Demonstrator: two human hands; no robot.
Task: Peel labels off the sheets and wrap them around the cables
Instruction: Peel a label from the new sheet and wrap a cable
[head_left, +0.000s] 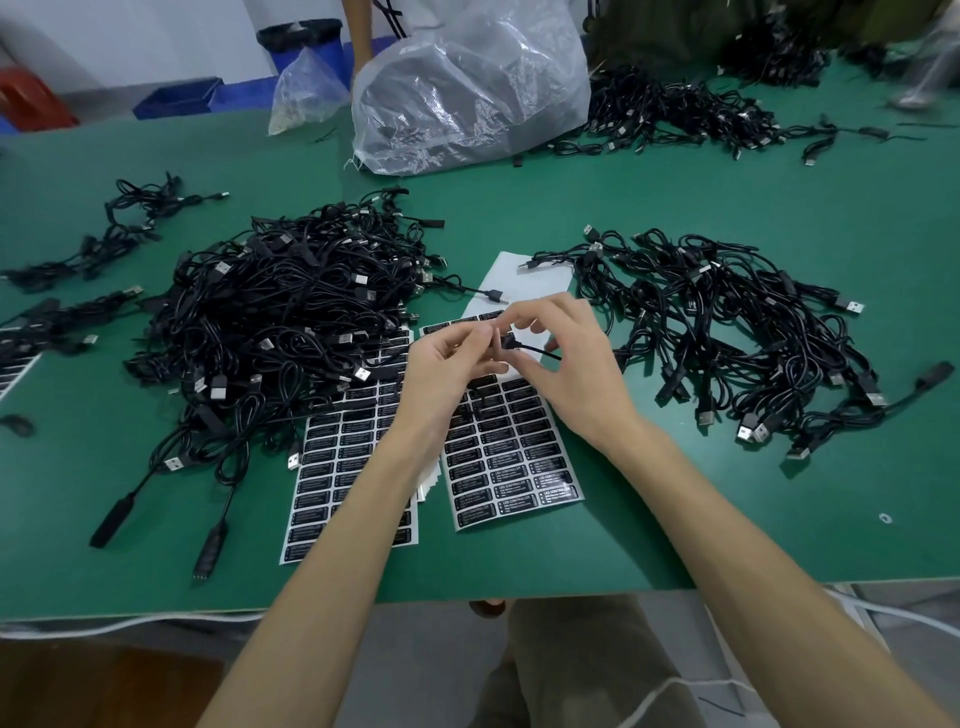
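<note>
Fingertip grip: left hand (441, 369), right hand (571, 366) apparently pinch cable (536, 351).

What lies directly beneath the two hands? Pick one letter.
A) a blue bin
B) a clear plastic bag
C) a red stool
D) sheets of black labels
D: the left hand and right hand pinch a black cable above the label sheets.

The left hand (444, 371) and right hand (574, 376) are recorded as bare. The left forearm (353, 519) and right forearm (727, 499) are seen uncovered to the frame's lower edge. Trousers (571, 675) of grey-khaki cloth are noted at the bottom of the view.
</note>
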